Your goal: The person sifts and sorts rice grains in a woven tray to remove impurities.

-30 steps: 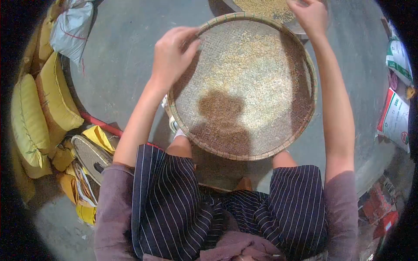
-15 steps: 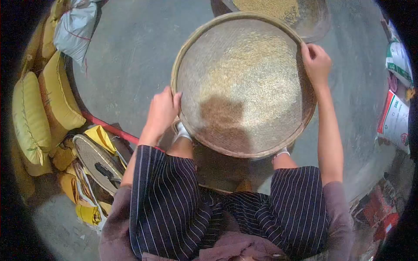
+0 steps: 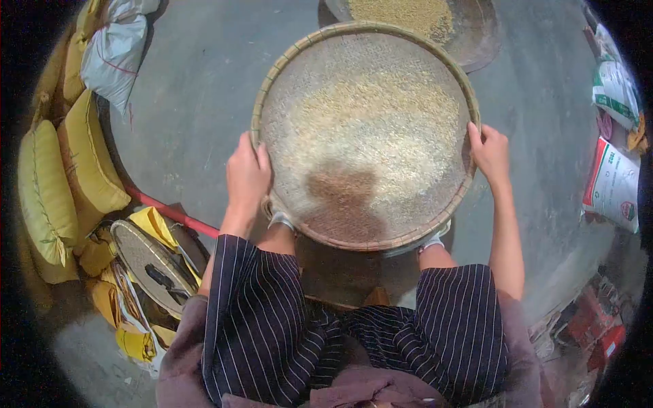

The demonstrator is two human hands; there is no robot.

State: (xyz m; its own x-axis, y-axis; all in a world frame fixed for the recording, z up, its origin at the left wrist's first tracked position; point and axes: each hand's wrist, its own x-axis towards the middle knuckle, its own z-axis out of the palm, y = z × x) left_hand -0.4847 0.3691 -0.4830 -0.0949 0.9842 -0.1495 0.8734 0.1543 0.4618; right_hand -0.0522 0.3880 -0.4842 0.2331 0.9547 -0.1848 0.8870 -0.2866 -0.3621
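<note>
Gripping: two bare hands, clamped on opposite sides of one round woven tray [image 3: 286, 78].
Left hand: the left hand [image 3: 247, 175] pinches the tray's rim, thumb along the inner edge, fingers curled together on the outer side.
Right hand: the right hand [image 3: 490, 155] is clamped on the rim across from it, a little farther out from the body, thumb inside and fingers bent round the outside.
Woven tray: between the two hands, its near edge over the person's feet, its far edge well beyond both grips.
Grain: pale grain [image 3: 381, 95] spreads over the weave between the hands, somewhat blurred; a dark shadow [image 3: 340, 187] falls nearer the body than either grip.
Basin: beyond the grips, past the tray's far rim, a wide basin [image 3: 479, 37] on the floor holds yellowish grain [image 3: 405, 15].
Left of the grip: a red pole [image 3: 173, 216] on the floor, a smaller woven tray [image 3: 139, 251] with a dark object [image 3: 163, 277] on it, stuffed yellow sacks [image 3: 47, 190], and a white sack [image 3: 117, 54] farther out.
Right of the grip: well apart from the right hand, a printed white bag [image 3: 612, 183] with a red band.
Below the grip: striped shorts [image 3: 265, 319] over the person's parted legs.
</note>
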